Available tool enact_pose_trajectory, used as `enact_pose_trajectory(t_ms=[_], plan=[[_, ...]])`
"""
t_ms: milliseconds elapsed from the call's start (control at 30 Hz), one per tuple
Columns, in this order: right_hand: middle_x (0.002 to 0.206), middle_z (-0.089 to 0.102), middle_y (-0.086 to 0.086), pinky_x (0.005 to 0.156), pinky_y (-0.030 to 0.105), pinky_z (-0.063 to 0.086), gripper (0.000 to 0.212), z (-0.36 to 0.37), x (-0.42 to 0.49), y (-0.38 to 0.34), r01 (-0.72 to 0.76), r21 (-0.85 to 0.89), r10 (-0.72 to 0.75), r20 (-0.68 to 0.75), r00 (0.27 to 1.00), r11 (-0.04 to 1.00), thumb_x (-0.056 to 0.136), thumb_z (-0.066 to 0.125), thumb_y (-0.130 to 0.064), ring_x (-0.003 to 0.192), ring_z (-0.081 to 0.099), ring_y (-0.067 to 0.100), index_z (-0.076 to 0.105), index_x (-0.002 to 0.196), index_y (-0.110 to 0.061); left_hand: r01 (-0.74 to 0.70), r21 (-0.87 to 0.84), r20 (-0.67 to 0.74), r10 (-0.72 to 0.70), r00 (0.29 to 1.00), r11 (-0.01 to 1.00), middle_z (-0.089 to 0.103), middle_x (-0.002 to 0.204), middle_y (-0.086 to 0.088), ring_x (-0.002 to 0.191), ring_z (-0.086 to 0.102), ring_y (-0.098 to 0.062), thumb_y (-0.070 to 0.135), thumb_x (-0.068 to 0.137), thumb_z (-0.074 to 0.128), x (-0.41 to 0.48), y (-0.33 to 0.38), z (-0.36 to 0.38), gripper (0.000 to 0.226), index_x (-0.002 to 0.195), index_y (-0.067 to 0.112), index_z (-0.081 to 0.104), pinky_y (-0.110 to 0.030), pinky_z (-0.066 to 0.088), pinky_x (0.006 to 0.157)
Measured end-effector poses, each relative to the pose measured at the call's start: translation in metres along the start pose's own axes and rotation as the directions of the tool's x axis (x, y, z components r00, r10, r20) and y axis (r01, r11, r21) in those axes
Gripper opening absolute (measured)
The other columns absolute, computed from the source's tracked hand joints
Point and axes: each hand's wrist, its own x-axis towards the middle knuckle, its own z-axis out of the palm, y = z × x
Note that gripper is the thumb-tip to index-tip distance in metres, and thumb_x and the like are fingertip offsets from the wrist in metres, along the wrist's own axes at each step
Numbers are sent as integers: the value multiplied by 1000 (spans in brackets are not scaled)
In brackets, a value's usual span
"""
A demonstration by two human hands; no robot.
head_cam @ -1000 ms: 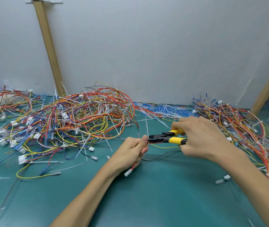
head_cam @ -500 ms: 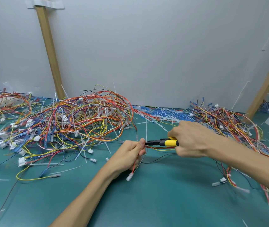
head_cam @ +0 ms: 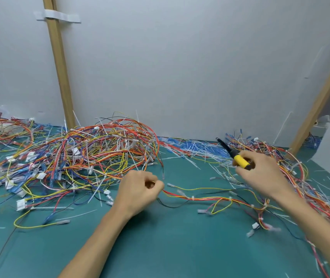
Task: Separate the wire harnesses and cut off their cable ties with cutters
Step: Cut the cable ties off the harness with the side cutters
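Red wires of one harness (head_cam: 200,198) were pinched by our left hand (head_cam: 140,189), fingers curled, likely to pull it free; our right hand (head_cam: 262,175) gripped the cutters (head_cam: 240,160), ready to snip.

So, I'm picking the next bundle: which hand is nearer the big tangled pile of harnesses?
Left. The left hand, gripping a harness, sits at the right edge of the pile; the right hand, holding the cutters, is farther right.

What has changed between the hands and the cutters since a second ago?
The right hand drew the cutters away to the right, off the left hand. The left hand still grips the harness, the right the cutters; the wire pile lies unmoved.
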Motion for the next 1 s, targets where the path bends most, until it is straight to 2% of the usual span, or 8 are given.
enact_pose_trajectory(t_ms=[67,200,367,533,700,800,900,1000], plan=[[74,71,1,66,37,52,15,-1,-11,17,-155,255,169,-32,985,954,84,65,-8,69,66,25,71,84,-21,-27,97,-91,36,995,995,36,53,-7,54,33,-24,37,69,47,1,-1,-7,33,51,10,36,-34,33,52],[81,68,6,60,37,53,17,3,-38,39,-322,625,352,80,933,711,90,60,1,63,63,15,71,89,-12,-173,384,-176,256,950,907,48,58,6,67,44,-22,32,70,50,1,-3,-10,23,54,16,49,-37,37,67],[79,67,10,58,37,56,10,18,-57,52,-429,768,456,202,867,476,88,62,0,64,63,18,70,93,-3,-164,636,-254,405,878,754,60,83,6,97,53,-28,27,73,60,3,-2,-7,9,68,19,60,-47,33,88],[78,61,8,60,39,53,13,19,-63,62,-427,886,458,308,834,182,92,52,-6,67,57,22,64,98,-5,-195,624,-246,427,870,757,60,101,4,115,49,-31,22,80,59,0,16,2,11,91,22,64,-47,29,96],[78,60,10,57,37,54,12,18,-62,70,-438,882,532,291,795,172,95,52,-6,66,57,23,64,95,-4,-330,351,-167,406,899,876,59,99,3,97,55,-23,16,87,56,-13,56,32,18,105,16,60,-38,41,85],[75,61,9,53,35,56,12,20,-62,72,-454,872,522,304,797,185,96,52,-7,63,59,22,63,95,-3,-278,213,-60,296,953,937,58,95,6,90,57,-18,16,89,55,-6,76,58,16,105,18,57,-38,48,82],[77,63,12,56,37,57,12,22,-61,74,-462,865,515,310,799,196,96,52,-8,63,62,23,63,94,-2,-166,220,102,147,984,961,62,101,5,96,58,-21,20,93,52,24,89,88,16,109,19,56,-40,48,85],[83,70,17,58,36,60,11,24,-59,72,-475,850,522,307,796,226,94,53,-6,70,71,28,62,89,-2,-105,309,274,17,961,945,66,116,-5,110,58,-29,27,99,47,59,101,119,22,113,13,58,-43,48,91]])
